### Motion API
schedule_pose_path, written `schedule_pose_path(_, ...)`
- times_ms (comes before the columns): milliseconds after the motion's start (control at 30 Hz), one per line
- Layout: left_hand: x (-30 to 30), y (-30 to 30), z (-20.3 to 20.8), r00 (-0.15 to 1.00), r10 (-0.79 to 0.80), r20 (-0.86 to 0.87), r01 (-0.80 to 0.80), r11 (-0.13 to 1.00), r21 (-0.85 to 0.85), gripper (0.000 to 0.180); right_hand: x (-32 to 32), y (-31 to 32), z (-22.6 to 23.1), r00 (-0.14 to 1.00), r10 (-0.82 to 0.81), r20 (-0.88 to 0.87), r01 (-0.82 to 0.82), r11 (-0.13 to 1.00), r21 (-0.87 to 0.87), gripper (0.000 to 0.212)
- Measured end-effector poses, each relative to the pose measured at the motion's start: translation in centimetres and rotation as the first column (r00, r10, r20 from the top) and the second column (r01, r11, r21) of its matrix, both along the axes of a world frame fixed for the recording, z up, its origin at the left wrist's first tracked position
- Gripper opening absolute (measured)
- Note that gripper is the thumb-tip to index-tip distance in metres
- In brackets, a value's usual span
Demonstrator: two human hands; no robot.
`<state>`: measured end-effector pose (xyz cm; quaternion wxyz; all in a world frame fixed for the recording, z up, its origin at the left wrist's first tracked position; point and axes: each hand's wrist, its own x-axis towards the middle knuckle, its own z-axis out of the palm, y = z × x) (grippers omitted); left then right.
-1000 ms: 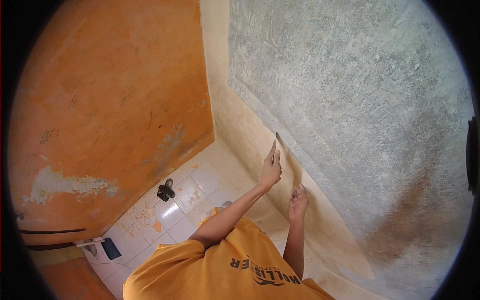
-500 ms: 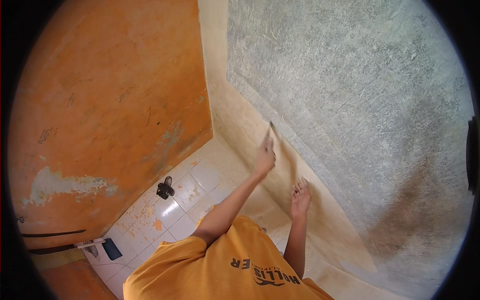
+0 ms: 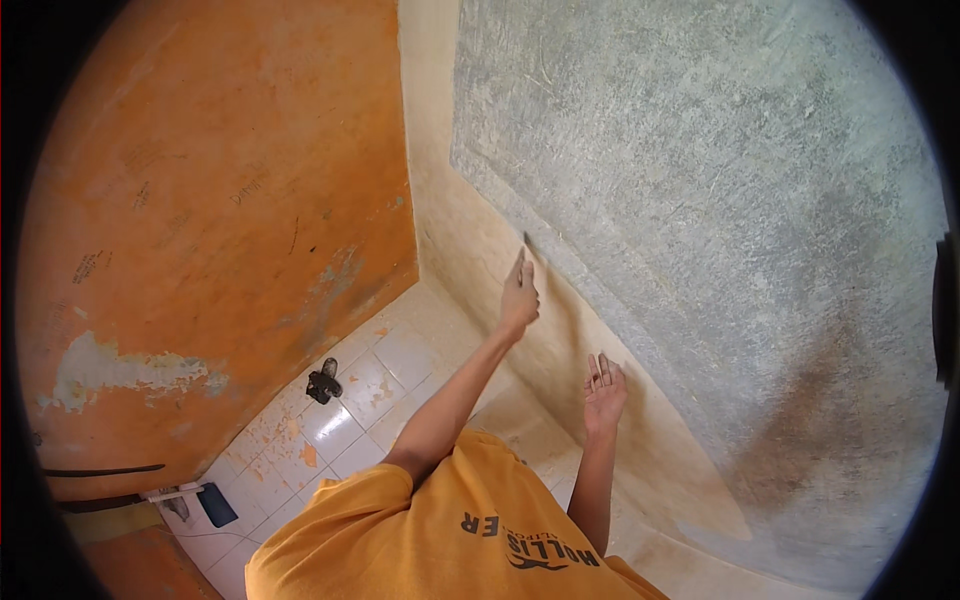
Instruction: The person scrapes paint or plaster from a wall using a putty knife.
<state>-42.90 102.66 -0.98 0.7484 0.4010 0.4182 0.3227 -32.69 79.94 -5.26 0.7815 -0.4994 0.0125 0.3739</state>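
Note:
My left hand (image 3: 520, 298) is closed around a slim scraper (image 3: 524, 244), whose thin dark end touches the wall where grey coating meets a cream strip. Seen nearly edge-on, the tool has most of its handle hidden in my fingers. Lower and to the right, my right hand (image 3: 604, 397) is open, fingers spread, and holds nothing. Its fingertips rest on or just off the cream strip (image 3: 655, 440); I cannot tell which. The rough grey coating (image 3: 700, 220) covers most of the wall to the right.
An orange wall (image 3: 250, 180) with peeled patches stands at the left and meets the cream wall in a corner. Paint flakes lie on the white tiled floor (image 3: 355, 458). A dark object (image 3: 323, 382) sits there, and a blue dustpan-like piece (image 3: 217, 505) lies farther left.
My left hand and the scraper have moved up and left along the edge of the grey coating. My right hand has stayed nearly in place, its fingers now straighter.

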Motion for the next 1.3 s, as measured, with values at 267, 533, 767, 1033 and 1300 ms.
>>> schedule_pose_path(267, 0.8, -4.4, -1.6, 0.975, -0.114, -0.189, 0.167, 0.941, 0.295, 0.054, 0.8, -0.2, 0.9, 0.999, -0.007, -0.032, 0.008, 1.000, 0.019, 0.046)
schedule_pose_path(533, 2.0, -6.5, -2.1, 0.998, -0.017, -0.064, 0.041, 0.920, 0.391, 0.054, -0.6, -0.6, 1.0, 0.998, -0.053, -0.015, 0.054, 0.997, 0.054, 0.050)
schedule_pose_path(767, 0.8, -3.6, -2.3, 0.994, -0.074, -0.078, 0.092, 0.962, 0.257, 0.054, 0.1, -2.8, 0.5, 0.997, -0.071, -0.025, 0.072, 0.996, 0.046, 0.052)
schedule_pose_path(1033, 1.7, -7.7, -2.4, 0.991, -0.124, -0.047, 0.133, 0.935, 0.328, 0.054, 0.3, -3.7, -0.6, 0.992, -0.102, -0.070, 0.106, 0.993, 0.053, 0.049)
schedule_pose_path(1300, 2.1, -9.6, -0.6, 0.992, -0.090, -0.085, 0.098, 0.990, 0.101, 0.057, -0.4, -6.9, 1.2, 0.999, -0.002, 0.039, 0.004, 0.998, -0.059, 0.052)
